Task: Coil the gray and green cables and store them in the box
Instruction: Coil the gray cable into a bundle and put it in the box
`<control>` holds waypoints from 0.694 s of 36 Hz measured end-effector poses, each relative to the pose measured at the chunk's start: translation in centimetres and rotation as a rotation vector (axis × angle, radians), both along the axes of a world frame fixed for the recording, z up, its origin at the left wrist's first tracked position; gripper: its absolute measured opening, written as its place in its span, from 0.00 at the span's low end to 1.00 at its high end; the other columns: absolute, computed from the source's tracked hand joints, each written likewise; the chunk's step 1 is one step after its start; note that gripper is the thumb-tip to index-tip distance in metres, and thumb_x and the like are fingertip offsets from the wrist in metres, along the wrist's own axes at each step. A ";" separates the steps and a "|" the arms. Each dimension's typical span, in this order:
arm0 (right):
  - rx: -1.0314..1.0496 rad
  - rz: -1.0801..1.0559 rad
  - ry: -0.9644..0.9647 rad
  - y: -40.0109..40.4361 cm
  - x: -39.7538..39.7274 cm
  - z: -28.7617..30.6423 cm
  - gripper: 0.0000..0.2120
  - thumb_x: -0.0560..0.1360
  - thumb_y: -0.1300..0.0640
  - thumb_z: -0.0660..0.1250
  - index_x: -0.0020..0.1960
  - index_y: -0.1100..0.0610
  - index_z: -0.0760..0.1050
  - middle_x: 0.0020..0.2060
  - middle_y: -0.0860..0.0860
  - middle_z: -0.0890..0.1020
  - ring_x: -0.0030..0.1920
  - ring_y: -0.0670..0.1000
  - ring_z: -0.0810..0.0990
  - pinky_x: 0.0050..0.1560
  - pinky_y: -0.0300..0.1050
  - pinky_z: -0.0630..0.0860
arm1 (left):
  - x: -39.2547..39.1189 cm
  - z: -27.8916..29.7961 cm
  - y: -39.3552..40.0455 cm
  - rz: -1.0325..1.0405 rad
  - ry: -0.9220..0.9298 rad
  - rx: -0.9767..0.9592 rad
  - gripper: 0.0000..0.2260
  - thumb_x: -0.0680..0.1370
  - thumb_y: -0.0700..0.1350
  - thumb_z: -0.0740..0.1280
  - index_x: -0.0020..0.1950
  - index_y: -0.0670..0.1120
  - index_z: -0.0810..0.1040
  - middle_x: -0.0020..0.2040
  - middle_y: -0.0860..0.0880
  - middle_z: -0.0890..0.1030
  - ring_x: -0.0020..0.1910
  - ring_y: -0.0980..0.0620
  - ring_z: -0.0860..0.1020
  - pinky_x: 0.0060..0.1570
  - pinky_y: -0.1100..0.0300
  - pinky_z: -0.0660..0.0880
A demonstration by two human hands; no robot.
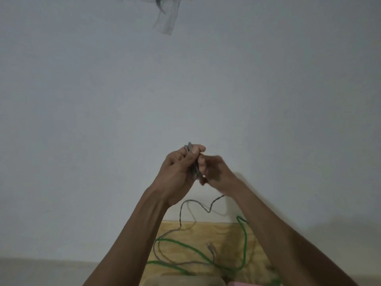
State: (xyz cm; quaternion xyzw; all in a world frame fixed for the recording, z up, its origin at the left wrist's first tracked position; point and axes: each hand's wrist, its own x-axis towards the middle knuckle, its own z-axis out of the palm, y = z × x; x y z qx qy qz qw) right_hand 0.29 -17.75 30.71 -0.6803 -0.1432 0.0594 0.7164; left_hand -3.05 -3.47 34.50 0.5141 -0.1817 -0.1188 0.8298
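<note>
1. Gray cable (193, 168): a short bundle of gathered loops stands upright between the two raised hands, its top end showing above the thumb. The remaining length hangs below the wrists, sags in a loose curve and trails down onto the wooden surface (206, 230); its free plug end lies there among the green loops. The coil is judged partly made, with a good deal of slack not yet taken in.
2. Left hand (179, 172): closed around the gray bundle, thumb pressed across the upper part, acting as the holder of the loops.
3. Right hand (214, 172): touching the bundle from the other side with fingers curled at the strands (blurred; whether it pinches the cable or only guides it cannot be told).
4. Green cable (206, 258): lies uncoiled well below both hands, spread in wide loops over the wooden surface and crossing the gray cable's tail. Neither hand touches it; its coiling is judged not begun.
5. Box: not identifiable with certainty. A pale rounded edge and a pink corner show at the bottom of the view, beneath the forearms, but what they are cannot be told. Nothing is yet stored.
6. Background: a plain wall (82, 120) behind the hands, with a thin translucent bag (165, 21) hanging far above them.
</note>
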 end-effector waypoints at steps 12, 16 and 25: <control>-0.563 -0.016 -0.324 -0.9 -1.7 2.1 0.05 0.75 0.54 0.72 0.46 0.54 0.85 0.31 0.49 0.81 0.31 0.47 0.76 0.37 0.44 0.76 | 4.2 -1.7 3.4 0.401 -0.390 0.846 0.13 0.84 0.46 0.62 0.48 0.38 0.77 0.35 0.47 0.81 0.33 0.52 0.80 0.39 0.54 0.79; -0.437 0.026 -0.339 -1.9 -0.2 5.7 0.03 0.74 0.60 0.75 0.47 0.59 0.84 0.39 0.53 0.87 0.40 0.52 0.85 0.46 0.46 0.82 | 2.1 -2.4 2.2 0.143 -0.211 0.777 0.28 0.85 0.60 0.47 0.43 0.42 0.75 0.31 0.48 0.75 0.29 0.54 0.72 0.34 0.63 0.70; 0.043 -0.094 -0.004 -0.8 1.2 0.9 0.09 0.78 0.58 0.67 0.40 0.55 0.81 0.29 0.52 0.81 0.31 0.54 0.73 0.33 0.46 0.66 | 0.6 0.0 0.1 -0.149 0.108 0.027 0.18 0.86 0.51 0.52 0.44 0.43 0.72 0.31 0.46 0.68 0.27 0.50 0.66 0.33 0.58 0.68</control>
